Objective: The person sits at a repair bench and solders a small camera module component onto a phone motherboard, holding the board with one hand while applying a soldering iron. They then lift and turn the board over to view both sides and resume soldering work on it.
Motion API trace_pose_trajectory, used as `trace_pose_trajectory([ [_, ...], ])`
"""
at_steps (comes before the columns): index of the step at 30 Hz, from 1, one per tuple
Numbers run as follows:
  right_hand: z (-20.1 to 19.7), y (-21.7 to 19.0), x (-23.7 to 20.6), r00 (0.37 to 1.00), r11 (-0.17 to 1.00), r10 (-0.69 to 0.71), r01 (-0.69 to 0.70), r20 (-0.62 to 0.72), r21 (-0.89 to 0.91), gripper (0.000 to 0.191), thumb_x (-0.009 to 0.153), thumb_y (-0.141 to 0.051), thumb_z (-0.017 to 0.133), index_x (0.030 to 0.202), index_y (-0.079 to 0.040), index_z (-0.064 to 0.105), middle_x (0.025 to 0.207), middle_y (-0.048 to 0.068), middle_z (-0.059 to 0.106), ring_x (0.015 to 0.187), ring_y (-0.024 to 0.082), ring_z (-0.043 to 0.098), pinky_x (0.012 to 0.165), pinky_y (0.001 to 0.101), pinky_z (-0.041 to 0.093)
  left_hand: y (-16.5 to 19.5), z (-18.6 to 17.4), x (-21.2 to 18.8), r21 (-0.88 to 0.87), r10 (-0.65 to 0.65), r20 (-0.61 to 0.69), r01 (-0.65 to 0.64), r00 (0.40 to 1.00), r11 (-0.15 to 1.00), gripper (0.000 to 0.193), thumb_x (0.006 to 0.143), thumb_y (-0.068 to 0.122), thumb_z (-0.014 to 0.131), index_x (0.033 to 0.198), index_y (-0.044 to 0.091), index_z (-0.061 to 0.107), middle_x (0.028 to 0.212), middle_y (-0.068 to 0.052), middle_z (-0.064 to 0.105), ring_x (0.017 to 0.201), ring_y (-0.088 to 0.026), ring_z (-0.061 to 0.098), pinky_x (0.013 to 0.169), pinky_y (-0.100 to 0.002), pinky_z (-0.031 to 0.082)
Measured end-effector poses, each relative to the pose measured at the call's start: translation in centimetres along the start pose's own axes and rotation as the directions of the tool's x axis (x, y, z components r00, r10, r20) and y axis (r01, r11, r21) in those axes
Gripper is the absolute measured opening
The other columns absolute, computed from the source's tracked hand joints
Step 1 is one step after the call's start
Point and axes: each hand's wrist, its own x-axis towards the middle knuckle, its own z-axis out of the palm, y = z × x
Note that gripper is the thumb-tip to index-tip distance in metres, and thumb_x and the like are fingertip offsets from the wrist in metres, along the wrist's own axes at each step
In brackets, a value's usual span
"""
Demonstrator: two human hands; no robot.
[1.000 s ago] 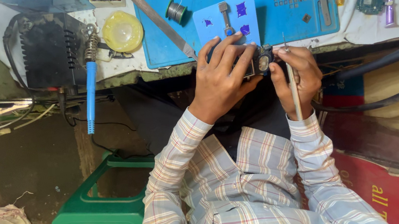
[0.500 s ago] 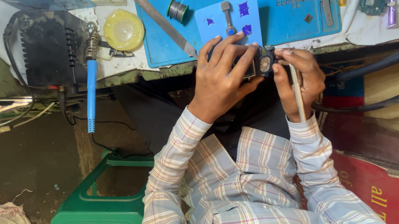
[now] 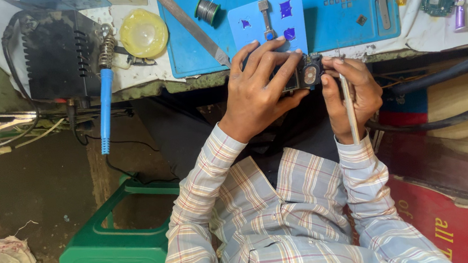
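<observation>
Little changed from 0.5 s earlier: hands barely shifted. Small dark device [image 3: 304, 76] held at the surface [image 3: 182, 83] edge, cover apparently off, inner parts exposed; work seemingly midway. Left hand [image 3: 259, 91] clenched around device. Right hand [image 3: 351, 93] closed on thin metal tool [image 3: 349, 108], thumb touching device.

A small dark phone part [image 3: 304, 75] with a round lens sits at the bench edge beside slim metal tweezers [image 3: 350, 107].
</observation>
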Motion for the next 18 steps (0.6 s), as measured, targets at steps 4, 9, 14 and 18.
trace_pose_trajectory([
  [4, -0.2, -0.6, 0.8, 0.998, 0.995, -0.051, 0.054, 0.027, -0.082, 0.023, 0.106, 0.003, 0.071, 0.127, 0.001, 0.063, 0.12, 0.02, 0.071, 0.106, 0.026, 0.072, 0.096, 0.0336, 0.058, -0.1, 0.4, -0.4, 0.045, 0.015, 0.004, -0.015, 1.0, 0.999, 0.056, 0.086, 0.032, 0.088, 0.132, 0.008, 0.066, 0.123, -0.002, 0.065, 0.133, -0.023, 0.056, 0.119, -0.05, 0.036],
  [9, -1.7, -1.5, 3.3, 0.978, 0.988, -0.062, 0.088, 0.198, -0.126, 0.021, 0.105, 0.005, 0.072, 0.124, 0.002, 0.065, 0.12, 0.018, 0.073, 0.108, 0.027, 0.072, 0.096, 0.0334, 0.058, -0.4, 1.5, -1.5, 0.219, 0.139, -0.045, -0.126, 0.989, 0.968, 0.049, 0.096, 0.033, 0.082, 0.136, 0.009, 0.066, 0.125, -0.002, 0.064, 0.129, -0.019, 0.056, 0.119, -0.048, 0.035],
  [14, -1.8, -2.0, 3.1, 0.962, 0.999, -0.005, 0.017, 0.273, -0.044, 0.023, 0.101, 0.006, 0.074, 0.122, 0.001, 0.065, 0.12, 0.018, 0.072, 0.11, 0.026, 0.072, 0.095, 0.0323, 0.057, -1.3, 3.2, -2.9, 0.427, 0.289, -0.138, -0.206, 0.947, 0.88, 0.034, 0.106, 0.027, 0.074, 0.137, 0.015, 0.068, 0.124, 0.003, 0.063, 0.127, -0.012, 0.056, 0.12, -0.043, 0.032],
  [18, -0.8, -1.7, 1.2, 0.984, 0.998, 0.052, -0.055, 0.173, 0.015, 0.023, 0.099, 0.009, 0.075, 0.117, 0.001, 0.065, 0.116, 0.017, 0.069, 0.103, 0.022, 0.07, 0.088, 0.0277, 0.057, -2.3, 4.4, -3.8, 0.509, 0.394, -0.189, -0.253, 0.899, 0.822, 0.029, 0.105, 0.023, 0.066, 0.134, 0.019, 0.071, 0.124, 0.006, 0.063, 0.127, -0.01, 0.053, 0.119, -0.041, 0.031],
])
